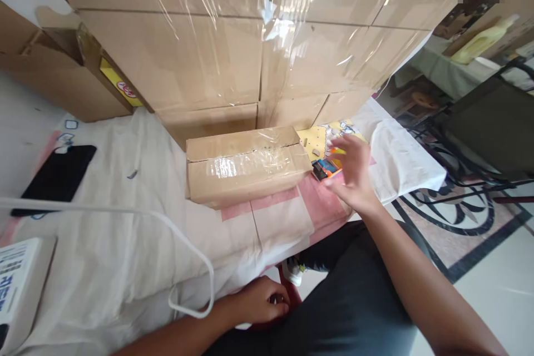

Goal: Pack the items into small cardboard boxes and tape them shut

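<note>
A film-wrapped stack of brown cartons (217, 55) backs the white cloth-covered table (125, 222). A small taped brown cardboard box (246, 169) lies shut mid-table. Just right of it sits a small orange packet (327, 168), not yet grasped: the right hand (354, 169) hovers over it, fingers spread. The left hand (261, 300) is curled closed at the table edge, on what I cannot tell.

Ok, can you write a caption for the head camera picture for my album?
Right hand reaches over small colourful packets beside a taped cardboard box.
</note>
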The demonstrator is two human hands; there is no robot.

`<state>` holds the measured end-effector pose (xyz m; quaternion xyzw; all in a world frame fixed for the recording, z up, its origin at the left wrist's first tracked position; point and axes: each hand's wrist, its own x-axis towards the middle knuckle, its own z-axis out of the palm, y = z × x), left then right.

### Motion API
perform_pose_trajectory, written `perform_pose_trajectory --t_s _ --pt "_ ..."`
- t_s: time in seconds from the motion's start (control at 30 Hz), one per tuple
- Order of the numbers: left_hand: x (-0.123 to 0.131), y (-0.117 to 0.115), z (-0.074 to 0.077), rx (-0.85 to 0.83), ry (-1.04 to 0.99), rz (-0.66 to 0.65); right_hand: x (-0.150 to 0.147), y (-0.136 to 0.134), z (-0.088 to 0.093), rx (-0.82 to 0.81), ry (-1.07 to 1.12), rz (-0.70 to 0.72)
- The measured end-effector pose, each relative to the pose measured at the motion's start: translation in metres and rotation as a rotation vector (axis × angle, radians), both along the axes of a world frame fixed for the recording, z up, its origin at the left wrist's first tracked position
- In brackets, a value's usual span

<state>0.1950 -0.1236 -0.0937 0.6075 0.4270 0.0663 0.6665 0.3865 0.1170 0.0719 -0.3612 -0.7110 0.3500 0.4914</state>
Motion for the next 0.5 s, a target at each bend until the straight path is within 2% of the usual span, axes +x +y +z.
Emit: perform_pose_trajectory --t_s 0.03,0.1,0.17,0.23,0.3,0.37,0.43,0.5 --pt "-0.001 -0.002 -0.002 -0.007 0.009 -0.011 -0.011 0.006 0.003 0.022 -0.115 0.159" --pt "-0.001 -0.006 -0.008 -0.016 0.027 -0.036 -0.033 0.018 0.004 -0.055 -0.245 0.389" --pt "-0.002 -0.010 -0.015 0.001 0.044 -0.059 -0.053 0.022 0.002 -0.164 -0.255 0.495" --pt "-0.001 -0.013 -0.020 0.033 0.069 -0.074 -0.063 0.015 0.005 -0.218 -0.205 0.490" --pt "-0.001 -0.016 -0.021 0.040 0.099 -0.082 -0.057 0.001 0.015 -0.196 -0.164 0.412" --pt "-0.001 -0.017 -0.021 0.004 0.126 -0.089 -0.032 -0.016 0.033 -0.127 -0.141 0.265" --pt "-0.002 -0.016 -0.018 -0.027 0.133 -0.101 0.011 -0.033 0.052 -0.035 -0.109 0.026" --pt "-0.004 -0.014 -0.014 -0.028 0.113 -0.117 0.065 -0.045 0.066 0.076 -0.025 -0.323"
